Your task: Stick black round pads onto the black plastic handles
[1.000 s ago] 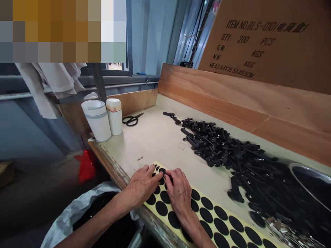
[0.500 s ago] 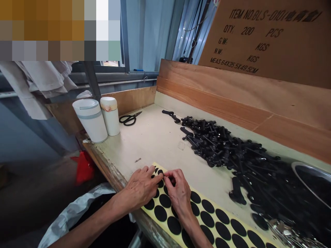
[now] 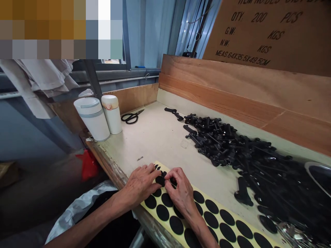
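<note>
A yellow backing sheet (image 3: 219, 225) covered with several black round stickers (image 3: 162, 212) lies along the near edge of the workbench. My left hand (image 3: 141, 184) rests on the sheet's far end, fingers curled, its fingertips pinching a black round sticker (image 3: 160, 179) that lifts off the sheet. My right hand (image 3: 182, 193) lies beside it on the sheet, fingers bent, its fingertips meeting the same sticker. A large pile of black plastic parts (image 3: 232, 148) spreads across the bench to the right.
Two white lidded cups (image 3: 94, 119) and black scissors (image 3: 131, 117) stand at the bench's far left. A metal bowl (image 3: 319, 174) sits at the right edge. Wooden boards (image 3: 232, 86) and a cardboard box (image 3: 271, 31) back the bench. A plastic-lined bag (image 3: 82, 206) hangs below the front edge.
The left fingers went from lying flat on the sheet to pinching a sticker together with the right fingertips. The view has shifted slightly.
</note>
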The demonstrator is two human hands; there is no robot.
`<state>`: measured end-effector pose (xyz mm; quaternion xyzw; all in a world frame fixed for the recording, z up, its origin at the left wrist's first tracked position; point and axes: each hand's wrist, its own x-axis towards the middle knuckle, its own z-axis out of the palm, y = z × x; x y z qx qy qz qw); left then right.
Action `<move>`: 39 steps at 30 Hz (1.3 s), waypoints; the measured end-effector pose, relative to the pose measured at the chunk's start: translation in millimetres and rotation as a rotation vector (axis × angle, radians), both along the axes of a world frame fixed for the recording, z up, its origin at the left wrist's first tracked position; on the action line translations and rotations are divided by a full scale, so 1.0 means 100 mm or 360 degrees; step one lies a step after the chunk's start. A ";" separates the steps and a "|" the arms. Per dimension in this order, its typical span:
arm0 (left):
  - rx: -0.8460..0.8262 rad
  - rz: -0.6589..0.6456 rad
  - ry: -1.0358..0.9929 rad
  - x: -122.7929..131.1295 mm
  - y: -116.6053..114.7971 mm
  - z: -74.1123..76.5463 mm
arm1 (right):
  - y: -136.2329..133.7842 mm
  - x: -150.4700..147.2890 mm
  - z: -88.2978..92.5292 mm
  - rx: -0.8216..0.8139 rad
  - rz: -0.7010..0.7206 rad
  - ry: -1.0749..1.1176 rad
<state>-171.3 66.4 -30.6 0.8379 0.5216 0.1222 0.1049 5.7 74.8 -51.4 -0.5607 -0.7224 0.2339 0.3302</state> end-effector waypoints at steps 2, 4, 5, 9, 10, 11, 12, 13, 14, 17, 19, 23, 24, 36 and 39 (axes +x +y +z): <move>-0.0078 0.0044 -0.0238 -0.01 0.05 0.04 | 0.00 0.00 0.02 -0.0012 0.0002 0.0015; -0.0128 0.0131 -0.0407 0.02 0.13 0.09 | 0.00 -0.01 0.03 -0.0019 0.0015 0.0045; -0.0154 0.0175 -0.0439 0.06 0.19 0.11 | 0.00 -0.01 0.03 -0.0022 0.0029 0.0065; -0.0356 0.0157 -0.0377 0.20 0.55 0.17 | 0.00 0.00 0.02 -0.0036 0.0082 0.0186; -0.0417 0.0121 -0.0373 0.23 0.65 0.17 | 0.00 0.01 0.02 -0.0042 0.0091 0.0232; -0.0471 0.0094 -0.0377 0.24 0.74 0.16 | -0.01 0.02 0.03 -0.0049 0.0099 0.0287; -0.0515 0.0073 -0.0388 0.25 0.81 0.16 | -0.01 0.04 0.03 -0.0057 0.0105 0.0351; -0.0544 0.0060 -0.0408 0.25 0.87 0.16 | -0.01 0.06 0.04 -0.0070 0.0106 0.0421; -0.0562 0.0053 -0.0437 0.24 0.90 0.16 | -0.02 0.08 0.06 -0.0090 0.0101 0.0495; -0.0572 0.0054 -0.0605 0.20 0.84 0.19 | -0.02 0.15 0.10 -0.0197 0.0052 0.0699; -0.0550 0.0080 -0.0754 0.16 0.69 0.23 | -0.01 0.17 0.14 -0.0269 0.0017 0.0812; -0.0638 0.0236 -0.1190 0.16 0.36 0.25 | 0.01 0.22 0.20 -0.0344 0.0007 0.0956; -0.0684 0.0299 -0.1312 0.18 0.31 0.25 | 0.01 0.24 0.22 -0.0358 0.0022 0.0965; -0.1048 0.0203 -0.1877 0.69 0.12 0.24 | -0.25 0.72 0.42 -0.0393 0.0042 0.0813; -0.1088 0.0171 -0.1977 0.82 0.09 0.22 | -0.32 0.82 0.40 -0.0423 0.0000 0.0812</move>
